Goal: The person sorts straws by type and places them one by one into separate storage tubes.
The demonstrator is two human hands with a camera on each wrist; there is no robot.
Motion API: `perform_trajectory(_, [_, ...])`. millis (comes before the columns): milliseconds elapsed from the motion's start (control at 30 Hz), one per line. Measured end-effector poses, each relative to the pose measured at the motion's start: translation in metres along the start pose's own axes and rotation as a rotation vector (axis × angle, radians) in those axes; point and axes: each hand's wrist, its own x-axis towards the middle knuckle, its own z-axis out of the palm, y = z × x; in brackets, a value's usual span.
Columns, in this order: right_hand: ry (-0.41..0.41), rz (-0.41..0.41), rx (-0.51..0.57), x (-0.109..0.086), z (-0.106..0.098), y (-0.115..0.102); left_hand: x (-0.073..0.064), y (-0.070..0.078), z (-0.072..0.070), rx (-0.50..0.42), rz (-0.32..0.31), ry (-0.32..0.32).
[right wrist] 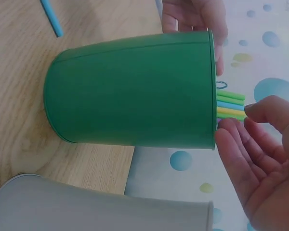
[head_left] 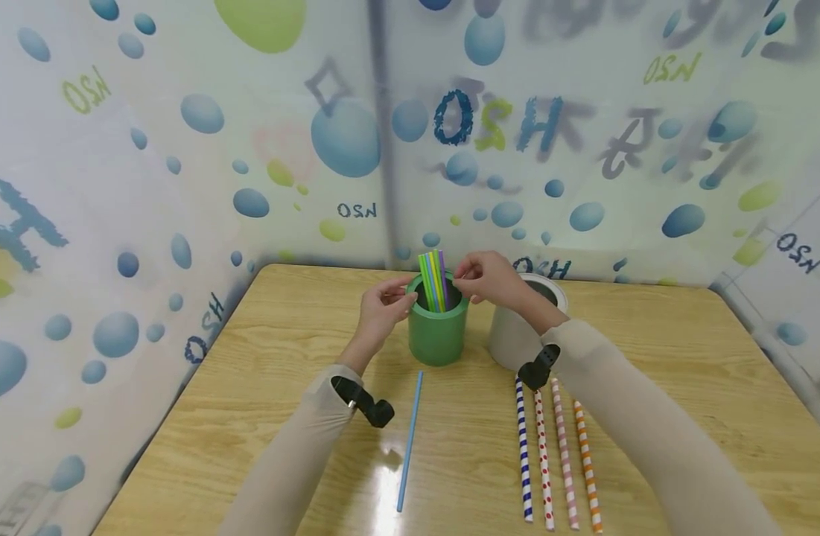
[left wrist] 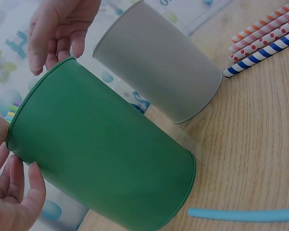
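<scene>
A green bucket (head_left: 438,339) stands upright near the back of the table, with several plain coloured straws (head_left: 433,281) leaning inside it. At its left rim my left hand (head_left: 379,313) holds on, thumb at the front and fingers against the side, as the left wrist view (left wrist: 19,185) also shows. My right hand (head_left: 493,281) hovers at the right rim beside the straws, fingers loosely bent and spread in the right wrist view. I see no straw gripped in it. One light blue straw (head_left: 410,443) lies on the table in front of the green bucket.
Right of the green bucket stands a light grey bucket (head_left: 510,339), partly behind my right forearm. Several patterned paper straws (head_left: 523,447), striped and dotted, lie side by side in front of it. A printed curtain (head_left: 410,186) hangs behind the wooden table (head_left: 249,417).
</scene>
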Motion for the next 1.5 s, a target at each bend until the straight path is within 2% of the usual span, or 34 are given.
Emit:
perform_trajectory(333, [-0.056, -0.013, 0.015, -0.025, 0.004, 0.000, -0.003, 0.001, -0.002, -0.030, 0.050, 0.006])
perform_trajectory(600, [-0.079, -0.016, 0.005, -0.037, 0.015, 0.008, -0.001, 0.002, -0.002, -0.007, -0.016, 0.005])
perform_trajectory(767, [-0.085, -0.014, 0.047, -0.041, 0.024, 0.015, -0.002, 0.004, -0.002, -0.011, -0.016, -0.013])
perform_trajectory(933, [-0.070, 0.006, 0.112, -0.045, 0.032, 0.019, -0.001, 0.004, -0.001, -0.008, -0.014, -0.004])
perform_trajectory(1167, [-0.101, 0.016, 0.180, -0.052, 0.049, 0.029, 0.000, 0.001, 0.001, -0.019, -0.006, 0.001])
perform_trajectory(1233, [-0.102, 0.015, 0.192, -0.052, 0.054, 0.031, -0.002, 0.005, 0.001, -0.023, -0.009, -0.003])
perform_trajectory(1500, [-0.100, 0.030, 0.207, -0.052, 0.068, 0.035, -0.001, -0.001, 0.002, -0.014, 0.019, 0.020])
